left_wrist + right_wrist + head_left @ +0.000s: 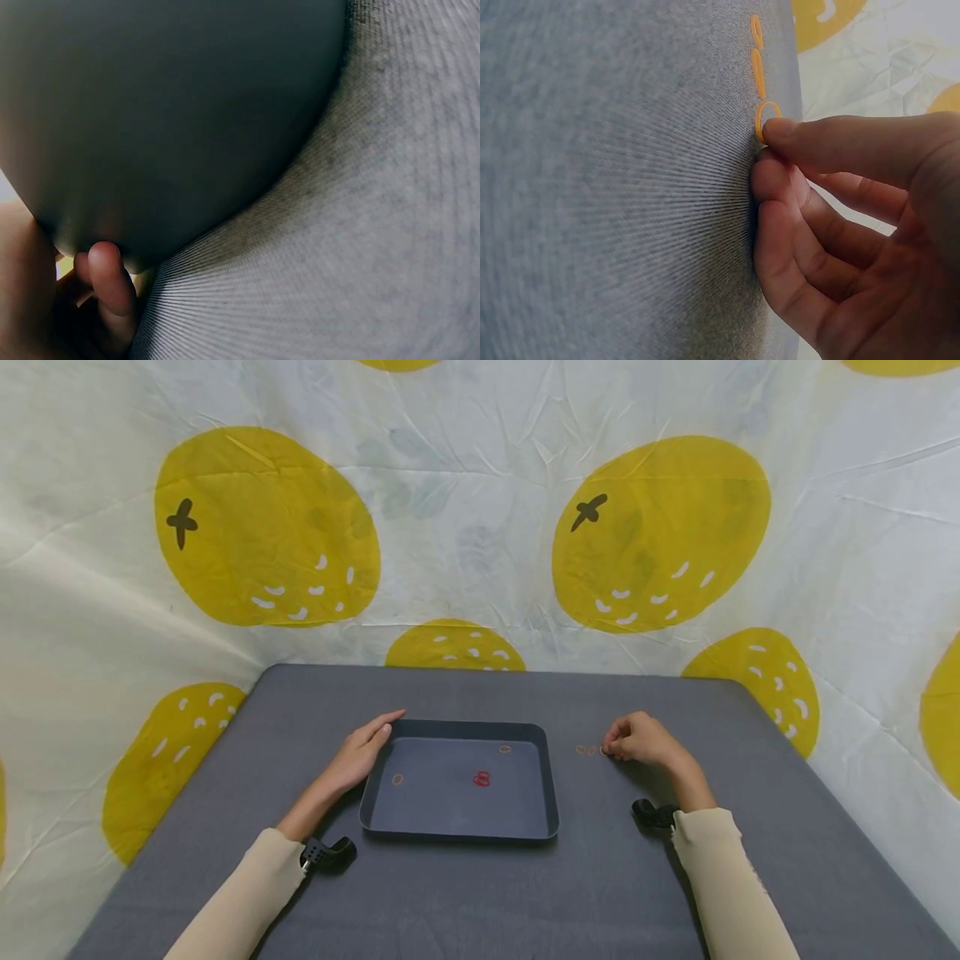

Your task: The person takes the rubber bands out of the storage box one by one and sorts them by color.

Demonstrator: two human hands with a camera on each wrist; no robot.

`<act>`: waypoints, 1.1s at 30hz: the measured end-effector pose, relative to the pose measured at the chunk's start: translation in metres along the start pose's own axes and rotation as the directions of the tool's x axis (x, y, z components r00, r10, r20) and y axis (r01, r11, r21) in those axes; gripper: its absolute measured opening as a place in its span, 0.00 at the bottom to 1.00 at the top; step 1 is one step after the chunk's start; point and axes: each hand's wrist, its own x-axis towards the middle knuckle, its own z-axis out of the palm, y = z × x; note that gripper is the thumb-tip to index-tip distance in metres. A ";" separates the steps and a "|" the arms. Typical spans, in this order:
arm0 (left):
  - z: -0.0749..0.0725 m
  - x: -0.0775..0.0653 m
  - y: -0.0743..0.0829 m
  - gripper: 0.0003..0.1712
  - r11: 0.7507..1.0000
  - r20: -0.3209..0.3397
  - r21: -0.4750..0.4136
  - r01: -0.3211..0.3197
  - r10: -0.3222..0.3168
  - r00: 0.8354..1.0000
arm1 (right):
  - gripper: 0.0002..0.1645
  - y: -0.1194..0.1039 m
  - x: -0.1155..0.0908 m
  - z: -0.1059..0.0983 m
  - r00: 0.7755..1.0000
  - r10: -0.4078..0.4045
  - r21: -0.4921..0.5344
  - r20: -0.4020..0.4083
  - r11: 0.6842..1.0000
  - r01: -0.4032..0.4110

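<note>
My left hand [362, 753] holds the dark grey tray [459, 837] at its far left corner, with the thumb by the rim. In the left wrist view, curled fingers [111, 279] lie against the tray wall [187, 112]. To the right of the tray, my right hand [641, 739] is down at the table, its thumb and fingertips pinching an orange rubber band [759, 124]. Two more orange rubber bands [757, 73] lie in line beyond it. Inside the tray are a small red looped bundle [482, 779] and two separate orange rubber bands [397, 780].
A grey cloth covers the table [480, 893]. Behind it hangs a white curtain [465, 527] printed with large yellow fruit. Black wrist straps [330, 856] sit at both sleeve cuffs.
</note>
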 end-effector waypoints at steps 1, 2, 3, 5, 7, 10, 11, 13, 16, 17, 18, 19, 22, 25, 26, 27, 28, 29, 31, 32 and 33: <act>0.000 0.000 0.000 0.27 1.000 -0.001 0.006 0.001 -0.001 1.000 | 0.06 0.000 0.000 0.000 1.000 0.002 -0.003 0.002 1.000 -0.002; 0.000 0.000 0.001 0.27 1.000 -0.001 0.006 0.004 -0.004 1.000 | 0.07 0.000 0.000 -0.001 1.000 0.004 -0.005 0.003 1.000 -0.004; 0.000 0.000 0.002 0.27 1.000 -0.001 0.006 0.005 -0.005 1.000 | 0.07 0.000 -0.001 -0.002 1.000 0.002 -0.007 0.006 1.000 -0.002; 0.001 0.000 0.002 0.27 1.000 0.001 0.006 0.005 -0.005 1.000 | 0.07 0.000 -0.001 -0.002 1.000 0.002 -0.011 0.006 1.000 -0.002; 0.001 0.001 0.002 0.27 1.000 0.003 0.001 0.003 -0.003 1.000 | 0.07 0.000 -0.001 -0.002 1.000 0.002 -0.013 0.004 1.000 -0.002; 0.001 0.001 0.001 0.27 1.000 -0.004 0.000 0.000 0.000 1.000 | 0.07 0.000 -0.001 -0.002 1.000 0.004 -0.010 0.002 1.000 -0.004; 0.001 0.001 0.001 0.27 1.000 -0.007 0.003 0.001 -0.001 1.000 | 0.07 0.000 -0.001 -0.001 1.000 0.005 -0.007 0.004 1.000 -0.005; 0.001 0.001 0.000 0.26 1.000 -0.014 0.004 0.003 -0.003 1.000 | 0.07 0.000 -0.001 -0.001 1.000 0.015 0.001 0.003 1.000 -0.015; 0.000 0.001 0.000 0.26 1.000 -0.019 0.014 0.002 -0.002 1.000 | 0.07 -0.001 -0.002 0.000 1.000 0.023 0.010 0.004 1.000 -0.024; 0.000 0.001 0.000 0.27 1.000 -0.020 0.014 0.003 -0.002 1.000 | 0.07 -0.001 -0.002 0.000 1.000 0.024 0.010 0.003 1.000 -0.024; 0.000 0.001 -0.001 0.26 1.000 -0.021 0.011 0.002 -0.002 1.000 | 0.07 -0.002 -0.002 0.001 1.000 0.025 0.010 0.000 1.000 -0.025; 0.000 0.001 -0.001 0.26 1.000 -0.020 0.011 0.001 -0.001 1.000 | 0.08 -0.002 -0.002 0.001 1.000 0.019 0.007 0.000 1.000 -0.019; 0.001 0.001 -0.001 0.26 1.000 -0.016 0.012 -0.002 0.002 1.000 | 0.07 -0.002 -0.002 0.001 1.000 0.029 0.005 -0.008 1.000 -0.029; 0.001 0.000 -0.001 0.26 1.000 -0.015 0.011 -0.005 0.006 1.000 | 0.07 -0.001 -0.002 0.000 1.000 0.030 -0.003 -0.008 1.000 -0.030; 0.001 0.000 -0.002 0.26 1.000 -0.016 0.013 -0.007 0.007 1.000 | 0.07 -0.001 -0.001 0.000 0.999 0.035 -0.003 -0.010 0.999 -0.035; 0.001 0.000 -0.002 0.26 1.000 -0.016 0.015 -0.007 0.007 1.000 | 0.07 -0.001 -0.001 0.000 0.999 0.032 -0.005 -0.009 0.999 -0.032; 0.001 0.000 -0.002 0.26 1.000 -0.017 0.016 -0.008 0.008 1.000 | 0.08 -0.001 -0.001 0.000 0.999 0.031 -0.005 -0.009 1.000 -0.031; 0.001 -0.001 -0.002 0.26 1.000 -0.018 0.018 -0.007 0.007 1.000 | 0.08 -0.001 -0.001 0.000 1.000 0.026 -0.006 -0.009 1.000 -0.026; 0.001 0.000 -0.002 0.26 1.000 -0.017 0.019 -0.006 0.007 1.000 | 0.07 -0.001 -0.001 0.001 0.999 0.031 0.000 -0.014 1.000 -0.031; 0.001 0.000 -0.002 0.26 1.000 -0.016 0.020 -0.006 0.007 1.000 | 0.07 -0.001 -0.001 0.001 0.999 0.031 0.001 -0.015 1.000 -0.031; 0.001 0.000 -0.002 0.26 1.000 -0.014 0.018 -0.006 0.006 1.000 | 0.07 0.000 -0.001 0.001 1.000 0.028 0.002 -0.014 1.000 -0.028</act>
